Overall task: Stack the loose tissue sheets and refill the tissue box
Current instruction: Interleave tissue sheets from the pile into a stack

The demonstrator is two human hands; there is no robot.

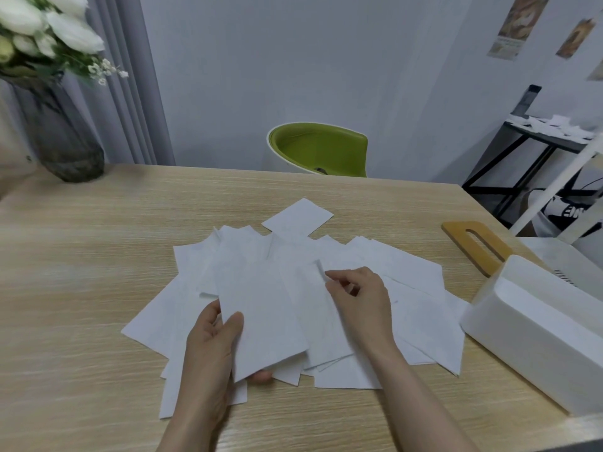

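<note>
Pinching tissue sheets (326,308), both the left hand (212,340) and right hand (359,288) work beside the tissue box (528,334), wooden lid (476,246) and vase (65,138).

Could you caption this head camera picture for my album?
Left hand holds white tissue sheets; right hand pinches another, beside white plastic box.

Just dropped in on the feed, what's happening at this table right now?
A person is gathering loose tissue sheets scattered over the wooden table. The left hand holds one sheet lifted off the pile, thumb on top. The right hand pinches the edge of another sheet in the middle of the pile. The white tissue box stands open at the right, with its wooden lid lying on the table behind it. No tissues show in the box.
</note>
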